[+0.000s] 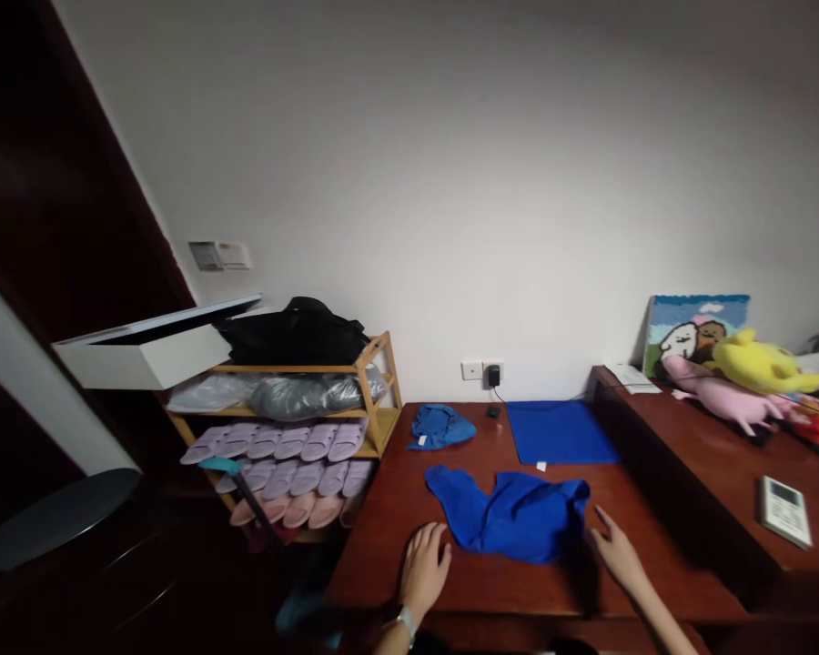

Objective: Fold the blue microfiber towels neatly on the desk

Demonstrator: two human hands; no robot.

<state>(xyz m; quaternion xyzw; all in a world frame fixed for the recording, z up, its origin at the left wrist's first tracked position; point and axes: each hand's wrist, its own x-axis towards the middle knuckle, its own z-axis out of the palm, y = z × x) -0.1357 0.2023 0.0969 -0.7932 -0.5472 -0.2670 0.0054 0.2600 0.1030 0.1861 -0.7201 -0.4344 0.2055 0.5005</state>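
Note:
A crumpled blue cloth [519,517] lies spread unevenly on the reddish-brown table [382,546] in front of me. My left hand [424,566], with a watch at the wrist, rests flat on the tabletop just left of the cloth's near edge, holding nothing. At the cloth's right end is my right hand [615,551], thumb and fingers apart; whether it touches the fabric I cannot tell. Farther back, a flat blue cloth [560,432] with a white tag lies against the wall side. To its left sits a bunched, lighter blue cloth [440,428].
Left of the table stands a wooden rack [382,400] with rows of slippers [307,441] and a black bag [297,335] on top. A raised surface [710,455] on the right bears plush toys [757,364] and a calculator [784,511]. A charger [494,375] is plugged into the wall.

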